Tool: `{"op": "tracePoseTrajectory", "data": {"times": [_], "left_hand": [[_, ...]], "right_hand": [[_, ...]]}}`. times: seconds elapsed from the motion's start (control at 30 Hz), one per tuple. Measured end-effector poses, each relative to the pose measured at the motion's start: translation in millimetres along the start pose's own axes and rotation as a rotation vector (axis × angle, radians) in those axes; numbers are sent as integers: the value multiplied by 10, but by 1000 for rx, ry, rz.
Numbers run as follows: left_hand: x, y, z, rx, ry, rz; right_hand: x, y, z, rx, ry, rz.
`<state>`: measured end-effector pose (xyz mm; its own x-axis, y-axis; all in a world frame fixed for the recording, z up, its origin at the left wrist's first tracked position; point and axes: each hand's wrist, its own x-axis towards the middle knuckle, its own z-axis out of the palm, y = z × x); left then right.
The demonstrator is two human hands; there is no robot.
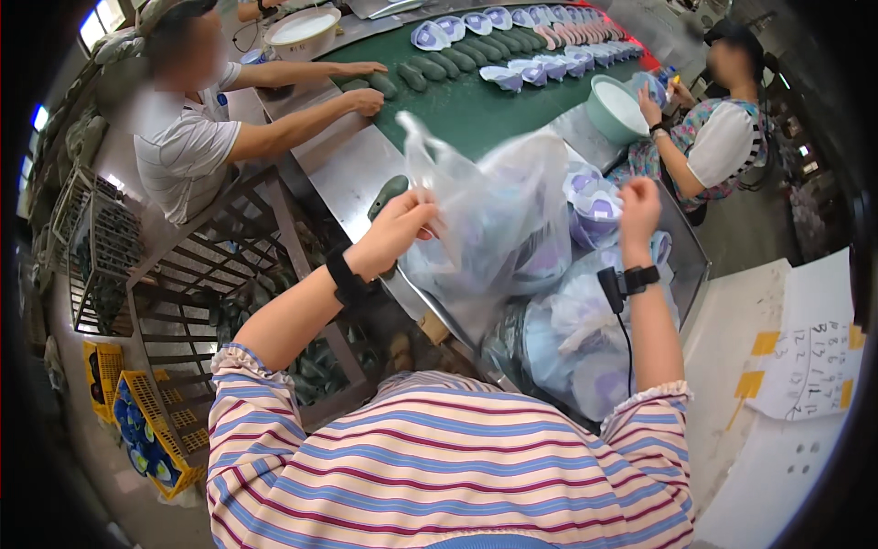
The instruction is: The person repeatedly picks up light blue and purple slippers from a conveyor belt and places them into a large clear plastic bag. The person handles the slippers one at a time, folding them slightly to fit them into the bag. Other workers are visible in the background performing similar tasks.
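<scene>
Clear plastic bag (498, 210) up over near edge of metal table (352, 188), between both hands; top flares, blurred. L hand (404, 227) closed in a pinch on bag's left edge. R hand (640, 210) raised w/ fingers curled in, just right of lilac-white shoes (594, 212); can't tell if it grips anything.

Around: bagged pile (594, 320) below R hand, crowding near corner. Cable (629, 352) hangs from R wrist unit, crosses in front of pile. Dark green shoe (388, 196) right behind L hand, partly covered. Beyond: green belt (448, 119) w/ rows of green, lilac + pink shoes; pale basin (599, 119) at its R side. Co-workers L (187, 137) and R (722, 156), both handling shoes. Slatted cage (293, 220) on L, dark shoes inside.

Hard to see: bag contents only lilac/blue blur thru film; R fingertips unclear; far belt end tiny; rim of view black.
</scene>
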<state>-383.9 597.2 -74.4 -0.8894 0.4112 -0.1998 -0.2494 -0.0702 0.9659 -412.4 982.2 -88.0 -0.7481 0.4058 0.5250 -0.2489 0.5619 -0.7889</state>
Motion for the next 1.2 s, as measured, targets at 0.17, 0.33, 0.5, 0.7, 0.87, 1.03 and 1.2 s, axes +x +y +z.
{"op": "tracePoseTrajectory", "data": {"times": [0.17, 0.33, 0.5, 0.7, 0.87, 1.03, 1.2], "left_hand": [[-43, -23, 340, 87, -203, 189], [85, -251, -470, 185, 340, 248], [-11, -1030, -1161, 623, 577, 16], [-29, 181, 445, 1047, -87, 1099], [286, -414, 711, 1644, -305, 387], [59, -454, 588, 1708, -835, 454], [-796, -1004, 43, 1551, -909, 127]], "right_hand": [[-536, -994, 854, -104, -539, -728], [-244, -230, 702, -814, -1073, -252], [-247, 344, 150, -827, -1055, -53], [-513, -242, 74, -886, -1210, -150], [-548, -661, 106, -918, -1276, -487], [-735, -411, -71, -946, -1474, -849], [-662, -59, -430, -892, -1776, -345]]}}
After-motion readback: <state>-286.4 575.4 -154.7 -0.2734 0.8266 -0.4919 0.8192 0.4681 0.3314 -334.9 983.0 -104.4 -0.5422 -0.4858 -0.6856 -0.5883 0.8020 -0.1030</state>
